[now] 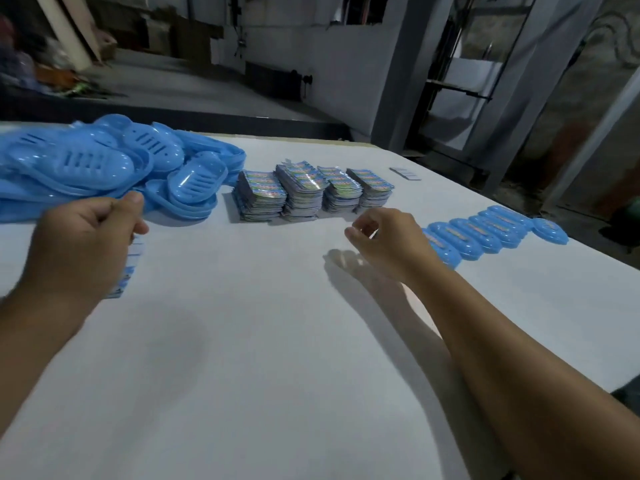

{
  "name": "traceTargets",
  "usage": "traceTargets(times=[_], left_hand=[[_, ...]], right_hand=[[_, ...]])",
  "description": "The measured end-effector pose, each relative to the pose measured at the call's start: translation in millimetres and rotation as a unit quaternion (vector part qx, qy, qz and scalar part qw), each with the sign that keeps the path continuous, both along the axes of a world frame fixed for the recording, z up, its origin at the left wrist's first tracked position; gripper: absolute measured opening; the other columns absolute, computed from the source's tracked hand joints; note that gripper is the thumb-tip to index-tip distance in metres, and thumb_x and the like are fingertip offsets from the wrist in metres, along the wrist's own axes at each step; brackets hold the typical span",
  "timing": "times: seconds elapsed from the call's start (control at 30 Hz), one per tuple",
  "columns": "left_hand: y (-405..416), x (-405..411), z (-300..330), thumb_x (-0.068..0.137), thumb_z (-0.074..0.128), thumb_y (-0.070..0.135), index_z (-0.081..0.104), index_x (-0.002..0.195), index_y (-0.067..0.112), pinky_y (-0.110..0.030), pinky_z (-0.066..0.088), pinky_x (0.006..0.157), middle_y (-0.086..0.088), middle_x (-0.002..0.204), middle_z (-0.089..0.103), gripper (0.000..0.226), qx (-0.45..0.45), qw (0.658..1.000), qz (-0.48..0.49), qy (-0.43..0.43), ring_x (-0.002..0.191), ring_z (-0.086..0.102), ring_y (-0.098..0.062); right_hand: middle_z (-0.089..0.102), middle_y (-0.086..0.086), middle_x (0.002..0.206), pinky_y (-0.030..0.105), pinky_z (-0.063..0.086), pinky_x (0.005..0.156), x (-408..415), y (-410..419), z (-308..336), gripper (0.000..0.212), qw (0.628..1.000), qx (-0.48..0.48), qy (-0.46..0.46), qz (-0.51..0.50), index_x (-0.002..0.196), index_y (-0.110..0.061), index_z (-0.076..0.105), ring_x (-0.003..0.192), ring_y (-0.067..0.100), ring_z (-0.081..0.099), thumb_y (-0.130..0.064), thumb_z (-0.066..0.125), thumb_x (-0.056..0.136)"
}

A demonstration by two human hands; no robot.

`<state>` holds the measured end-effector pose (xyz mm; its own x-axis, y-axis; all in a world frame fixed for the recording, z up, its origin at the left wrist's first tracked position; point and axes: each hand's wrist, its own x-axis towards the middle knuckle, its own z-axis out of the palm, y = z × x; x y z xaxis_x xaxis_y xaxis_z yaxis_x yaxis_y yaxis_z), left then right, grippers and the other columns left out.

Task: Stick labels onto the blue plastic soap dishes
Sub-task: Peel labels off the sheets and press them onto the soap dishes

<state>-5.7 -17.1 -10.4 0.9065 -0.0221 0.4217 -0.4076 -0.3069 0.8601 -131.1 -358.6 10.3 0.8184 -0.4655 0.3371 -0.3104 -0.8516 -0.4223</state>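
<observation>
Hands first: we find the left hand (83, 237) hovering low over the white table (242, 341), fingers curled, with a strip of labels (130, 268) showing beneath it. We cannot tell whether the hand grips that strip or merely covers it. The right hand (388, 240) hangs above the table near the middle, its fingers (353, 233) loosely bent with the tips close together; whether anything is pinched there we cannot make out.

We note a loose heap of blue soap dishes (104, 168) at the table's far left, several lying with their slotted bottoms upward. Just right of the heap stand four stacks of printed labels (311, 190), side by side and touching or nearly so. To the right of the right hand, a row of blue dishes (485, 233) lies overlapping, each showing a strip along its middle. A small grey strip (405, 173) rests apart near the far edge.
</observation>
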Motion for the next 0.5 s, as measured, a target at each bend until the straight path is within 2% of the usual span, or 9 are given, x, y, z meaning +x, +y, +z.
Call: traceTargets(times=[0.07,0.2,0.3,0.37,0.5], left_hand=[[1.2,-6.0,5.4,0.089,0.052,0.065,0.071,0.076,0.039,-0.026,0.041,0.057,0.018,0.054,0.062,0.035,0.004,0.999,0.035,-0.026,0.048,0.056,0.003],[8.8,-1.8,9.2,0.095,0.055,0.051,0.066,0.065,0.019,-0.032,0.043,0.063,0.015,0.059,0.067,0.046,0.063,0.995,0.071,-0.034,0.061,0.061,-0.006],[14.3,1.4,8.9,0.098,0.062,0.040,0.067,0.068,0.012,-0.038,0.048,0.068,0.005,0.063,0.066,0.041,0.123,0.987,0.095,-0.049,0.072,0.064,-0.029],[17.0,3.0,8.7,0.095,0.065,0.041,0.064,0.070,0.014,-0.039,0.050,0.069,0.002,0.063,0.062,0.037,0.163,0.980,0.108,-0.030,0.075,0.062,-0.034],[20.7,4.4,8.9,0.090,0.069,0.042,0.062,0.075,0.029,-0.035,0.045,0.070,0.011,0.070,0.060,0.021,0.235,0.967,0.100,0.002,0.081,0.060,-0.024]], right_hand=[[0.069,-0.013,0.078,0.030,0.051,0.064,17.6,35.7,7.3,0.017,0.996,-0.001,0.014,0.089,0.083,-0.027,0.069,0.070,0.008,0.063,-0.042,0.065,0.090],[0.068,-0.014,0.079,0.027,0.049,0.065,55.1,101.4,17.0,0.012,0.974,-0.027,0.054,0.221,0.085,-0.029,0.070,0.070,0.002,0.060,-0.038,0.066,0.091],[0.070,-0.012,0.085,0.030,0.052,0.071,81.3,137.8,16.8,0.011,0.960,-0.035,0.075,0.269,0.088,-0.028,0.071,0.076,0.007,0.061,-0.037,0.065,0.091],[0.071,-0.011,0.086,0.033,0.055,0.075,93.1,155.9,11.6,0.011,0.956,-0.030,0.084,0.281,0.087,-0.027,0.070,0.080,0.011,0.063,-0.036,0.065,0.090],[0.070,-0.011,0.082,0.033,0.054,0.073,102.4,170.8,-11.1,0.010,0.958,-0.011,0.060,0.280,0.087,-0.027,0.071,0.079,0.013,0.063,-0.037,0.067,0.087]])
